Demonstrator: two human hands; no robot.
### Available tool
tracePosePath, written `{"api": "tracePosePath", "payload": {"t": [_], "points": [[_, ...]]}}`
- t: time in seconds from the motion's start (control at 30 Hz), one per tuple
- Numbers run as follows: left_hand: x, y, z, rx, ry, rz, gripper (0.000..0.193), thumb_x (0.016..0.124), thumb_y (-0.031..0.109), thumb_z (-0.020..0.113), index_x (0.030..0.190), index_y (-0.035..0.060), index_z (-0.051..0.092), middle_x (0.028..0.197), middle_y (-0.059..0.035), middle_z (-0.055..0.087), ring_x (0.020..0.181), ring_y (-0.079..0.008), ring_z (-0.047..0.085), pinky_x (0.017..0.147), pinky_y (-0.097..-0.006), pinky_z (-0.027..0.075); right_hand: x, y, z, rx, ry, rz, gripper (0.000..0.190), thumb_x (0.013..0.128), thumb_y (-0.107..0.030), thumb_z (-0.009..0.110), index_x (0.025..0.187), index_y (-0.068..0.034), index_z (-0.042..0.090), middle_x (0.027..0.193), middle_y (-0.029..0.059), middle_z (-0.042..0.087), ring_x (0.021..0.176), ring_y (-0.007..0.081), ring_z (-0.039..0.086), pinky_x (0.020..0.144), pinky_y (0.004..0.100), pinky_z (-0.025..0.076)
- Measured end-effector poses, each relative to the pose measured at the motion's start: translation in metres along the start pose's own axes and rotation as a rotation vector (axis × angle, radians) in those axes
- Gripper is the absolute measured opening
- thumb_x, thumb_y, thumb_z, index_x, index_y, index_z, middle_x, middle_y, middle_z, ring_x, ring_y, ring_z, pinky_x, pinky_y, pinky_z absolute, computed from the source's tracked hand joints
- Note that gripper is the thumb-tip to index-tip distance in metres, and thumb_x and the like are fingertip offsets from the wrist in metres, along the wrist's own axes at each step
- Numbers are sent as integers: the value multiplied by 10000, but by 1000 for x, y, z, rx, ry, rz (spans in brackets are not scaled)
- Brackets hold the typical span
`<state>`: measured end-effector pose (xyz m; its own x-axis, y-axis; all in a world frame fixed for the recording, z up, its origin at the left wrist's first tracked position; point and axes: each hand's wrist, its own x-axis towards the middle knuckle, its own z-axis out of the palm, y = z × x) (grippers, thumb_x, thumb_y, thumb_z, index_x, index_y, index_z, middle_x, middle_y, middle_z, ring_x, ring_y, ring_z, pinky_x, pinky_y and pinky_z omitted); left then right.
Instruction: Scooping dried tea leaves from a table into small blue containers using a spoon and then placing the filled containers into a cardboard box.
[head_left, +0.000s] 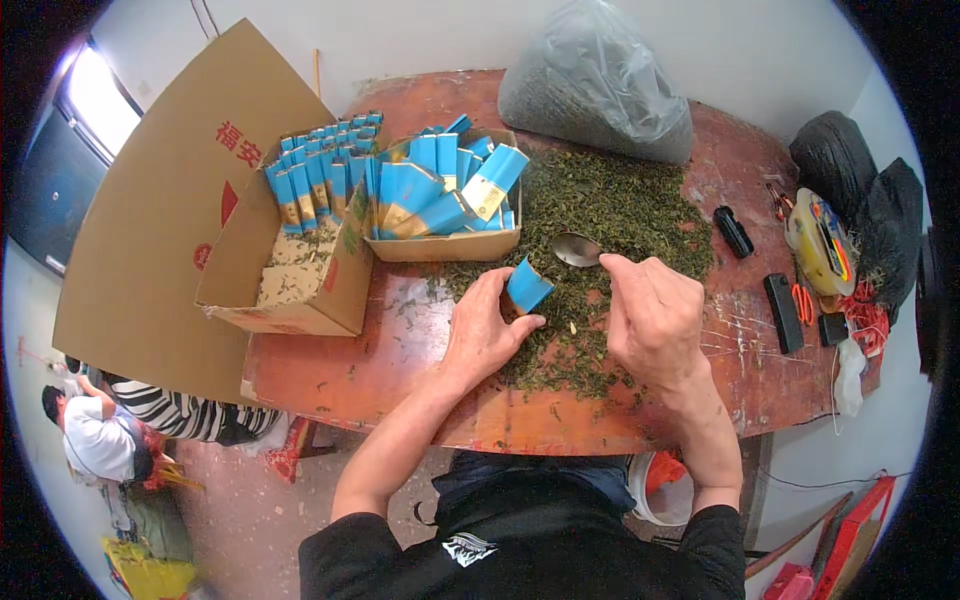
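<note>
My left hand (487, 322) holds a small blue packet (529, 286), tilted, its upper edge facing up and right. My right hand (652, 319) grips the handle of a metal spoon (577, 249); the bowl lies over a spread of loose dried leaves (622, 202), likely tea, and looks empty. Up and left of my left hand, a cardboard box (450, 249) holds a jumble of blue and gold packets (431, 214). Beside it, a longer carton (322, 319) has similar packets (315, 176) standing in rows at its far end, with scattered leaf bits on its bare cardboard bottom.
A large clear plastic bag (600, 90) of leaves stands at the back of the red wooden table (525, 427). On the right lie a black stapler-like object (733, 232), a black case (784, 313), orange-handled scissors (802, 303) and a yellow container (817, 240). Another person (101, 435) sits at far left.
</note>
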<state>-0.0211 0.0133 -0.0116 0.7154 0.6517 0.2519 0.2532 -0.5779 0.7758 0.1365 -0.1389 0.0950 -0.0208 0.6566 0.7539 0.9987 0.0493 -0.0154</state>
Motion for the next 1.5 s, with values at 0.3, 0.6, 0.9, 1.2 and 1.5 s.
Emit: {"api": "tracePosePath", "payload": {"t": [0.3, 0.6, 0.9, 1.2, 1.5], "points": [[-1, 0, 0, -20, 9, 4, 655, 750, 210, 915, 1277, -10, 595, 1130, -201, 676, 1062, -384, 674, 910, -456, 552, 1, -5, 0, 45, 13, -7, 342, 743, 85, 699, 1082, 40, 682, 720, 109, 601, 605, 279, 605, 545, 395, 476], [-1, 0, -1, -19, 14, 15, 663, 746, 203, 919, 1280, -11, 589, 1114, -200, 673, 1039, -385, 676, 894, -454, 552, -2, -8, 8, 82, -49, -54, 339, 714, -1, 685, 1049, 50, 675, 745, 102, 616, 658, 278, 635, 593, 391, 521], [-2, -7, 2, 58, 69, 76, 707, 750, 238, 951, 1306, 3, 584, 1032, -152, 696, 848, -256, 700, 778, -389, 579, 5, -14, 10, 127, -66, -86, 341, 688, 68, 649, 1026, 45, 688, 704, 112, 594, 607, 288, 613, 545, 401, 492], [-2, -3, 0, -38, 39, 35, 679, 730, 178, 928, 1280, -17, 581, 1122, -213, 668, 1027, -402, 675, 880, -461, 554, 9, -15, 9, 136, -59, -99, 351, 676, 75, 656, 1024, 43, 686, 693, 109, 588, 590, 284, 604, 533, 400, 480], [-2, -1, -2, -25, 27, 12, 669, 731, 161, 923, 1280, -13, 583, 1105, -196, 670, 1002, -372, 688, 858, -451, 560, 11, -11, 4, 127, 4, -64, 331, 711, 98, 680, 1037, 39, 685, 688, 102, 601, 566, 277, 591, 516, 392, 458]]}}
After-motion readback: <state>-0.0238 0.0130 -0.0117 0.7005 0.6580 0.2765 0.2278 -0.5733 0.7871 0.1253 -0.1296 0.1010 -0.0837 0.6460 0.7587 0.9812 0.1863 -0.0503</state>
